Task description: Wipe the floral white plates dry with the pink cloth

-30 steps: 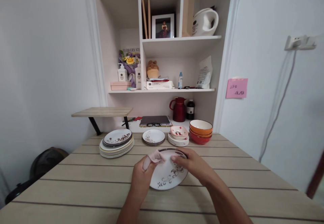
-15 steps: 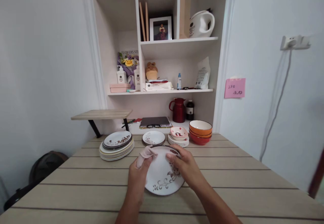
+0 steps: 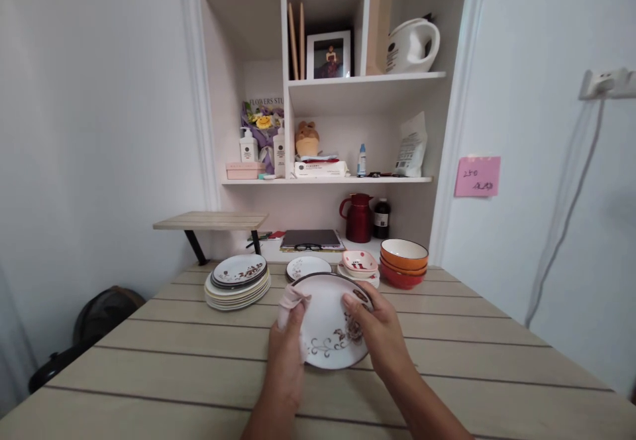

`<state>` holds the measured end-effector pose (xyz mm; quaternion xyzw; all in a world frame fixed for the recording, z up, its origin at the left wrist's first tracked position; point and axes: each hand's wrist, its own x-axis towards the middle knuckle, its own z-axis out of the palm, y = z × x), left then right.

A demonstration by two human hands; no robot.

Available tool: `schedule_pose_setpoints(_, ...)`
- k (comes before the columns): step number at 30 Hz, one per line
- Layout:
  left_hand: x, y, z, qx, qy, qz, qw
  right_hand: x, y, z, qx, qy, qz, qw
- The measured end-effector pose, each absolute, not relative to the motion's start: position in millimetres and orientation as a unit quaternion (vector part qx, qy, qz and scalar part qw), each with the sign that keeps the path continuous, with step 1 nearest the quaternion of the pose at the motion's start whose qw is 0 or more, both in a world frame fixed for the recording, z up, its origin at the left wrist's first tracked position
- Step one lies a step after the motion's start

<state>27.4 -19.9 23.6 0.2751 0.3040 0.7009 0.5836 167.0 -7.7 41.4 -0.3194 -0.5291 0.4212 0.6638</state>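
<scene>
A white plate (image 3: 325, 324) with a dark rim and brown flower pattern is held tilted above the table, its face toward me. My right hand (image 3: 380, 321) grips its right edge, thumb on the face and fingers behind. At the left edge, my left hand (image 3: 289, 337) is closed on a pale pink cloth (image 3: 294, 299), which it presses against the rim. The fingers behind the plate are hidden. Just beyond the plate lies a smaller patterned plate stack (image 3: 308, 268), partly covered by it.
On the slatted table (image 3: 199, 367), a tall plate stack (image 3: 238, 284) stands left, under a small raised shelf (image 3: 211, 221). Behind my right hand are small dishes (image 3: 360, 264) and stacked orange and red bowls (image 3: 404, 264). A red jug (image 3: 358, 218) stands at the back.
The plate has been raised slightly and tilted more toward me, with both hands moving along. The cloth has shifted down along the left rim. The whole view has swung a little left.
</scene>
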Motion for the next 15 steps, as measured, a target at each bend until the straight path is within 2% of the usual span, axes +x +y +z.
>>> schedule_pose_setpoints(15,39,-26,29,0.234,0.218,0.701,0.637,142,-10,35,-0.289,-0.340,0.481,0.754)
